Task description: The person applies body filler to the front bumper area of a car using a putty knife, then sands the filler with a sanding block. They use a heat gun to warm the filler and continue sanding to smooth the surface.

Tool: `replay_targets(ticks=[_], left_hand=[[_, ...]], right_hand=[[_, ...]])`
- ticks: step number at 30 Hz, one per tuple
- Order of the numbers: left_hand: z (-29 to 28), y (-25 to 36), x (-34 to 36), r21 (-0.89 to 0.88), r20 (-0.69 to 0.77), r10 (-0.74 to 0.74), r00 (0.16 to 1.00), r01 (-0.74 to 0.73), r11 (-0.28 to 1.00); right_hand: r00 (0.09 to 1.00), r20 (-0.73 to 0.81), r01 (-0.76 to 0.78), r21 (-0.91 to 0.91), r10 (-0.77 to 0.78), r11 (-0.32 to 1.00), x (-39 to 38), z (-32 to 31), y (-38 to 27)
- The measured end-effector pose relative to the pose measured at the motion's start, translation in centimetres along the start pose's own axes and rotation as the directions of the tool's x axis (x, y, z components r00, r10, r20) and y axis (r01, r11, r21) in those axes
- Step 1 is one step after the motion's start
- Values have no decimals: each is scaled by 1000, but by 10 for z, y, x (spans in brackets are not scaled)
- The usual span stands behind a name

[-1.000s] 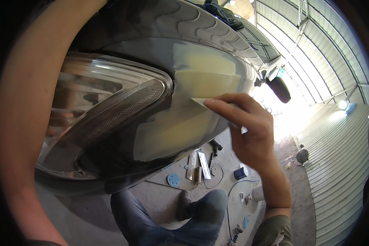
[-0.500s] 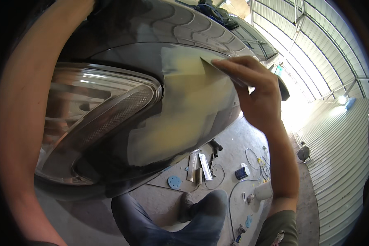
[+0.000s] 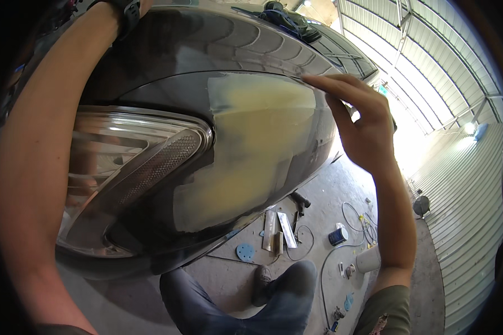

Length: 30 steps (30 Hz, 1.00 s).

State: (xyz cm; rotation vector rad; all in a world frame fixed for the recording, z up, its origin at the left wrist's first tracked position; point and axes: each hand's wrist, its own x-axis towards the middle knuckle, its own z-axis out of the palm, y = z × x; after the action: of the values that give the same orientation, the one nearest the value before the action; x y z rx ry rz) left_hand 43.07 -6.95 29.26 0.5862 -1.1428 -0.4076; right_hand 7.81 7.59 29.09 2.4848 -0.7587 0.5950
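Note:
A patch of pale yellow filler (image 3: 254, 131) covers part of the dark car's front corner panel (image 3: 151, 226), beside the headlight (image 3: 168, 159). My right hand (image 3: 366, 125) is at the patch's upper right edge, its fingers pinched together on a thin flat filler spreader. The spreader is turned nearly edge-on and hardly shows. My left arm (image 3: 39, 162) reaches up past the headlight, with a black watch (image 3: 130, 19) at its wrist. Only a sliver of my left hand (image 3: 145, 6) shows at the top edge, by the hood; its fingers are out of view.
On the floor below lie a blue sanding disc (image 3: 245, 252), metal strips (image 3: 286, 230), a dark power tool (image 3: 300, 201), a dark blue can (image 3: 337, 237), a white bucket (image 3: 369, 259) and a loose hose (image 3: 325, 279). A corrugated metal wall (image 3: 458, 223) stands at the right.
My right hand has moved right, off the filler to its upper right edge, and the spreader has turned edge-on. The view has shifted slightly, so the watch now shows.

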Motion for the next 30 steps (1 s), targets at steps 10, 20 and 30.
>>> replay_targets(ticks=[10,20,30], left_hand=[[-1,5,2,22,12,-8,1000,8,1000],[1,5,-7,-51,32,-35,999,36,998],[-2,9,-10,-56,17,-27,999,28,998]], right_hand=[[997,74,-23,131,13,991,15,13,-9],[988,-155,-2,-25,-1,1000,-61,60,-47],[1000,-16,2,111,0,994,6,-2,11]])
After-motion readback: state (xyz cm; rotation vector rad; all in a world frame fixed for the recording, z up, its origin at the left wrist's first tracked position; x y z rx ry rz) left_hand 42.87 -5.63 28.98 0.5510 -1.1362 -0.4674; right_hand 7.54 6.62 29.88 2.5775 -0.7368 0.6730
